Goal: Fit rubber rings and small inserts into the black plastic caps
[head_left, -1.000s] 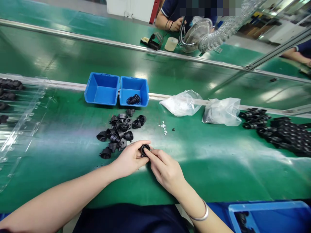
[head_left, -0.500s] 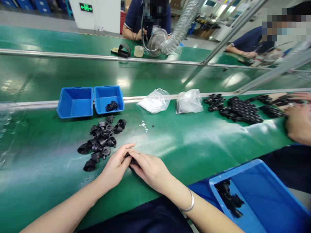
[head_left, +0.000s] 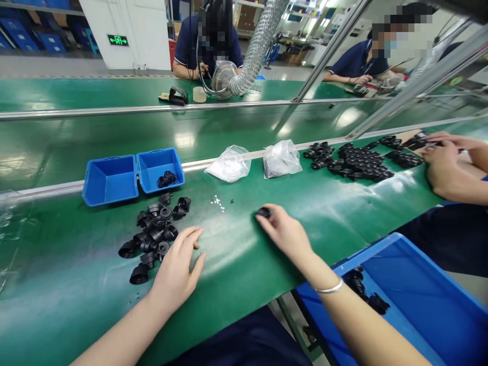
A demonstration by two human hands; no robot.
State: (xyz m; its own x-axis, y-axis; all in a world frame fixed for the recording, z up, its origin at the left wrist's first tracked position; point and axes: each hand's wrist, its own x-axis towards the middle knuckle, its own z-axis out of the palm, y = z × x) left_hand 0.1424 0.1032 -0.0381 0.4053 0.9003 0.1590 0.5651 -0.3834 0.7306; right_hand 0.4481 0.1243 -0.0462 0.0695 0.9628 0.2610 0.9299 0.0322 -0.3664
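My right hand (head_left: pixel 285 229) grips a small black plastic part (head_left: pixel 264 212) between thumb and fingers, at or just above the green tabletop. My left hand (head_left: pixel 181 267) holds nothing; its thumb stands apart from the fingers, over the table. Left of it lies a loose pile of black plastic fittings (head_left: pixel 156 231), some cup-shaped with their hollow ends showing. Beyond my hands are a few tiny white pieces (head_left: pixel 218 203) and a tiny dark piece (head_left: pixel 232 201).
Behind the pile stand a blue bin (head_left: pixel 110 180) and another blue bin (head_left: pixel 160 170) with black rings. Two clear bags (head_left: pixel 231 165) lie along the rail. Black parts (head_left: pixel 358 161) are heaped near a co-worker's hands (head_left: pixel 444 157). A large blue crate (head_left: pixel 427 284) sits low at right.
My hands were together around a dark part; now they are apart. The right has moved right and forward with the black part, and the left has come open. The view has shifted.
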